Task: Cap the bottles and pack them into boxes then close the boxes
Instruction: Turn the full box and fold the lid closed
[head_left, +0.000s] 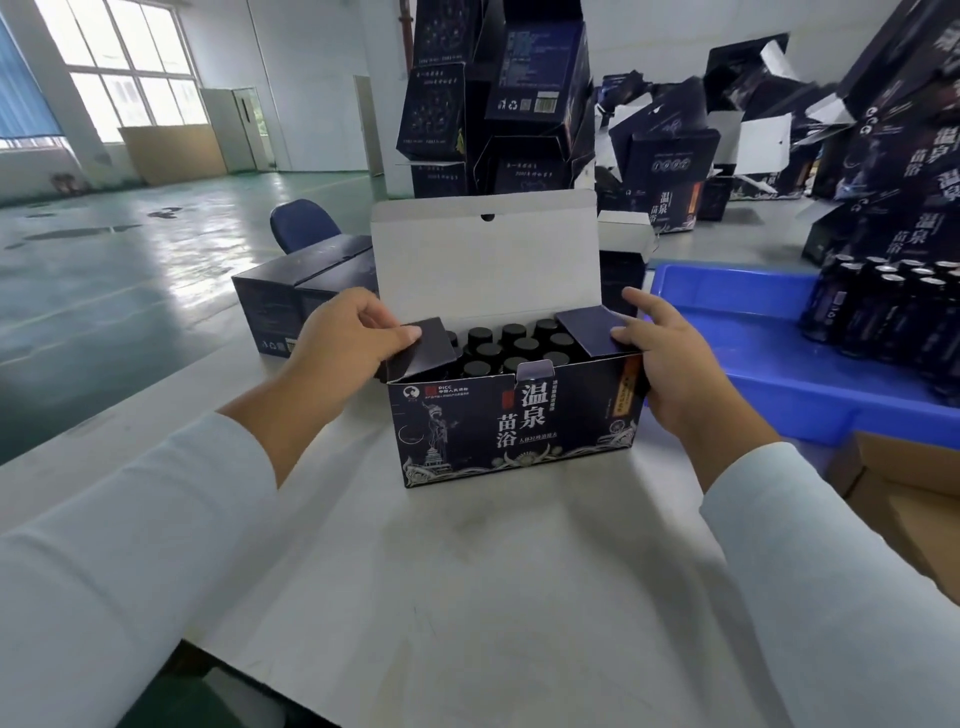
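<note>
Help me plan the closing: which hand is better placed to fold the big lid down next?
Probably the right hand: its fingers reach up beside the upright lid, while the left hand pinches the left side flap lower down.

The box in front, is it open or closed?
Open: the box has its big white lid standing up, bottle caps showing inside.
</note>
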